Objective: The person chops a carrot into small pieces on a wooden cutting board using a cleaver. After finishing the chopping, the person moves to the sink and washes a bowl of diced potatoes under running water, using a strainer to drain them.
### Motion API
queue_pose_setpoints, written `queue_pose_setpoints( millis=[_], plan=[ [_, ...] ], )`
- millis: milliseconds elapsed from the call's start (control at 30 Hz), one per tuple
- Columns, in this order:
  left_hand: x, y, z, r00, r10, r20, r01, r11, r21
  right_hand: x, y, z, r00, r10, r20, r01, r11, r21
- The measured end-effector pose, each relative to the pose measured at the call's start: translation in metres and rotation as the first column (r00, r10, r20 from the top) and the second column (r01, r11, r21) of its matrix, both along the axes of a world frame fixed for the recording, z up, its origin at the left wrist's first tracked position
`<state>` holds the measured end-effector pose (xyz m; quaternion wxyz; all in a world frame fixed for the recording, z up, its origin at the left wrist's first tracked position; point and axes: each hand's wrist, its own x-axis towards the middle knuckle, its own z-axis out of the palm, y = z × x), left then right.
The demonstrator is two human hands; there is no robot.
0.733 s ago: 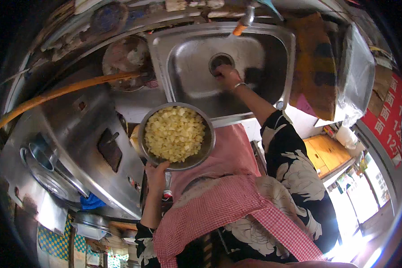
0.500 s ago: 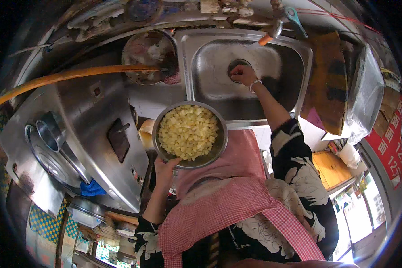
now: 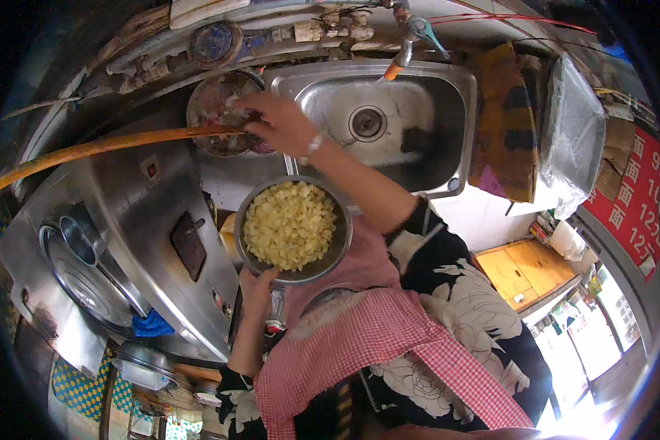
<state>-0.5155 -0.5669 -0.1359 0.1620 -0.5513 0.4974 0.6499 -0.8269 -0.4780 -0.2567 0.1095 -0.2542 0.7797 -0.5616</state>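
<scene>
My left hand (image 3: 257, 287) grips the near rim of a round metal bowl (image 3: 333, 255), thumb over the edge. Diced pale-yellow pieces (image 3: 290, 226), like potato, fill much of the bowl, which I hold in front of my apron. My right hand (image 3: 282, 123) reaches over a round waste bucket (image 3: 202, 114) left of the sink. Its fingers are apart, and nothing I can make out is in them. Scraps lie in the bucket. In the metal sink (image 3: 436, 95) the drain (image 3: 367, 123) is uncovered, with a dark patch to its right.
A faucet (image 3: 403, 55) with an orange tip hangs over the sink's back edge. A long wooden handle (image 3: 110, 141) crosses from the left to the bucket. A metal cabinet (image 3: 147, 213) with a ladle (image 3: 84, 238) stands at left; a cardboard box (image 3: 502, 125) sits right of the sink.
My right hand has moved left from the sink drain to over the waste bucket. The drain now shows. My left hand keeps the bowl at about the same place before me.
</scene>
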Motion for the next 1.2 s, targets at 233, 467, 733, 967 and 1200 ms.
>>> queue_pose_setpoints(
  millis=[233,467,733,967,1200],
  plan=[
    [-0.065,0.010,-0.024,0.973,-0.205,-0.109,0.206,0.978,0.002,-0.035,0.177,-0.068,0.437,-0.235,0.868,0.367,0.928,0.066],
    [-0.099,0.024,-0.027,0.997,-0.052,-0.062,0.059,0.991,0.123,0.025,0.212,-0.144,0.954,0.139,0.266,-0.295,0.602,0.742],
    [-0.082,0.012,-0.018,0.999,-0.029,0.042,0.029,1.000,-0.002,0.049,0.247,-0.184,0.951,0.199,0.238,-0.310,0.585,0.749],
    [-0.090,0.028,-0.032,0.981,-0.168,0.100,0.163,0.985,0.051,0.030,0.258,-0.182,0.983,0.178,-0.038,-0.082,0.623,0.778],
    [-0.137,0.085,-0.074,0.995,-0.093,-0.040,0.098,0.983,0.153,-0.007,0.241,-0.035,0.821,-0.513,0.249,0.380,0.818,0.432]
  ],
)
